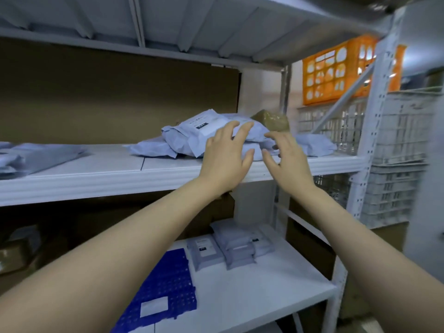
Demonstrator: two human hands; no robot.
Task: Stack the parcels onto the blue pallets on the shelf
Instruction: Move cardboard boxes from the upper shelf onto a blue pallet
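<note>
A heap of grey mailer parcels (192,135) lies on the middle shelf (96,179), with a brown taped box (271,121) behind it. My left hand (228,155) is stretched out with spread fingers, its fingertips at the front of the heap. My right hand (286,157) is beside it, fingers spread and holding nothing, just in front of the parcels. On the lower shelf a blue pallet (168,284) lies flat with a white label on it. Next to it on that shelf lie flat grey parcels (230,246).
More grey mailers (28,157) lie at the left end of the middle shelf. An orange crate (336,73) and white crates (396,164) stand right of the white upright post (365,150). Brown cardboard (120,97) backs the shelves. Boxes sit at the lower left.
</note>
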